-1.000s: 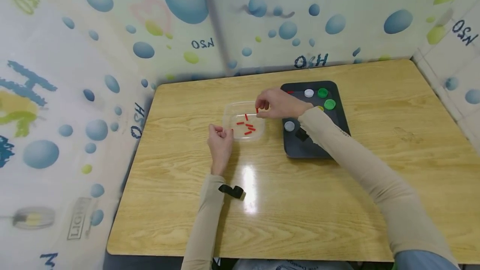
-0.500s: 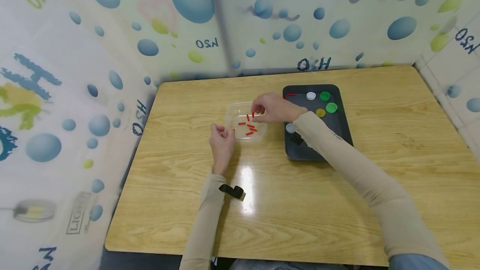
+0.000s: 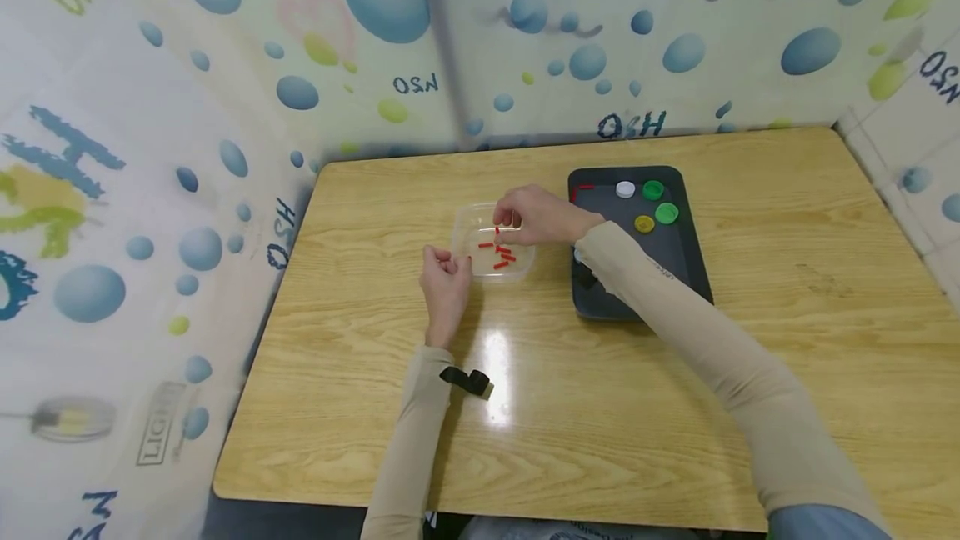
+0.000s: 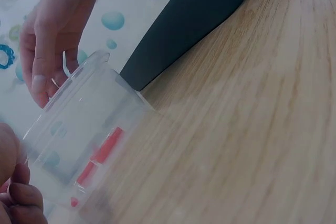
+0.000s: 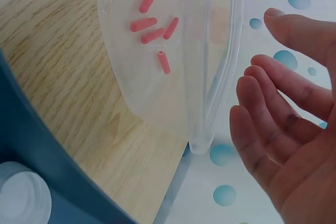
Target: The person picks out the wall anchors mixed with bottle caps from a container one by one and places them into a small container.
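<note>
A clear plastic container [image 3: 517, 273] sits on the table with several short red tube pieces [image 5: 152, 35] on its bottom. My left hand [image 3: 445, 294] pinches its near left rim between thumb and curled fingers, also visible at the edge of the left wrist view. Over the far right part of the container hovers my right hand [image 3: 536, 217]. In the right wrist view its thumb and fingers stand apart, with nothing between them. To the right lies a dark tray [image 3: 622, 298], partly under the right forearm.
On the tray are a white bottle cap [image 3: 626, 189], green caps [image 3: 667, 213], a yellow cap [image 3: 644, 224] and red pieces [image 3: 585, 187] in the far left corner. Another cap [image 5: 25, 195] is mostly hidden by the right sleeve in the head view. A patterned wall backs the table.
My right hand has moved left over the container and let go of a red tube piece, which now lies among the others. The left hand has stayed at the rim.
</note>
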{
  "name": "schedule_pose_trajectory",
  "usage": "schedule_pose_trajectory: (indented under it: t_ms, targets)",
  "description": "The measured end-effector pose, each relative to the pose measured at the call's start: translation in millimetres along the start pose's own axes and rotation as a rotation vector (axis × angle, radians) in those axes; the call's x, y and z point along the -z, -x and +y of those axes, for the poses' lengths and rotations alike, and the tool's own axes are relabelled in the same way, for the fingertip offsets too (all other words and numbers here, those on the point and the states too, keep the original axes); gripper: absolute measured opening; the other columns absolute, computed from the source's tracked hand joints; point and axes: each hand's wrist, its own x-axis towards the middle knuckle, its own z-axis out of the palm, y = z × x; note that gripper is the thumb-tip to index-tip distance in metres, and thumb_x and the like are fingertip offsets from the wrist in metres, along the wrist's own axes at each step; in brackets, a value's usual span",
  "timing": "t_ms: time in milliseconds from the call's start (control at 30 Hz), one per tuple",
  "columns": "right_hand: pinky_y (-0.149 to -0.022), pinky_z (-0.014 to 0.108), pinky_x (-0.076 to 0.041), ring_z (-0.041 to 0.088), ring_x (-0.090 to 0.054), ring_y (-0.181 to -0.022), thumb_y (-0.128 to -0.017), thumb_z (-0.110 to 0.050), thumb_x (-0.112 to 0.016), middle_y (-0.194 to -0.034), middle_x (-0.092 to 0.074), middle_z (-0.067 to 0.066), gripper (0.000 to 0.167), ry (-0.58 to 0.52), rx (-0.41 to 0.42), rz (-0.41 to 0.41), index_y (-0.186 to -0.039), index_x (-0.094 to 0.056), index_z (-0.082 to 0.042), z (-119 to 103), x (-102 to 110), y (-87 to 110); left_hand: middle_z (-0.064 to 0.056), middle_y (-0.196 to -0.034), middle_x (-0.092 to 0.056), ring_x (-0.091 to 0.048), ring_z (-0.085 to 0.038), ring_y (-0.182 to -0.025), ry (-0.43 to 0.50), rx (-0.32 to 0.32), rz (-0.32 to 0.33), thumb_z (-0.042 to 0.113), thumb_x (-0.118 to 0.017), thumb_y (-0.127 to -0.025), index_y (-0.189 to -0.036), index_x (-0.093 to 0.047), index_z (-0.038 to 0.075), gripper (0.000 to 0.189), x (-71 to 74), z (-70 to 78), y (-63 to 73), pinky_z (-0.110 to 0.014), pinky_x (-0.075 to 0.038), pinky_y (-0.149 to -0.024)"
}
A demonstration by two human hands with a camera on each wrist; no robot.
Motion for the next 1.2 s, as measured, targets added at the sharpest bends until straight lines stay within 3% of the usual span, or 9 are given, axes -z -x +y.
schedule_pose_trajectory:
  t_ms: [400, 967, 1200]
  targets:
    - [-0.087, 0.039, -0.054, 0.023, -0.065, -0.093, -0.094, -0.020, -0.071, -0.105, -0.070, 0.010, 0.020, -0.036, -0.059, 0.046, -0.106, -0.071, -0.005, 15, 10, 16.6, 0.005, -0.066, -0.045, -0.045, -0.011, -0.061, -0.012, 0.006, -0.008, 0.006, -0.053, -0.082, -0.094, -0.050, 0.002, 0.013, -0.5, 1.5, 0.6, -0.025, -0.035, -0.056]
    - [-0.085, 0.046, -0.055, 0.026, -0.067, -0.090, -0.095, -0.014, -0.067, -0.103, -0.072, 0.015, 0.021, 0.003, -0.172, 0.155, -0.110, -0.071, -0.001, 67, 45, 57.4, 0.005, -0.066, -0.044, -0.044, -0.011, -0.059, -0.028, 0.002, -0.006, 0.007, -0.053, -0.082, -0.092, -0.049, 0.004, 0.011, -1.3, 1.0, 0.1, -0.024, -0.035, -0.056]
    - [-0.086, 0.049, -0.055, 0.032, -0.068, -0.093, -0.094, -0.010, -0.067, -0.107, -0.070, 0.021, 0.024, 0.042, -0.253, 0.140, -0.113, -0.069, 0.004, 92, 48, 66.1, 0.004, -0.066, -0.044, -0.044, -0.011, -0.060, -0.008, 0.015, -0.012, 0.007, -0.054, -0.083, -0.093, -0.049, 0.004, 0.012, -0.8, 3.1, 1.2, -0.025, -0.034, -0.056]
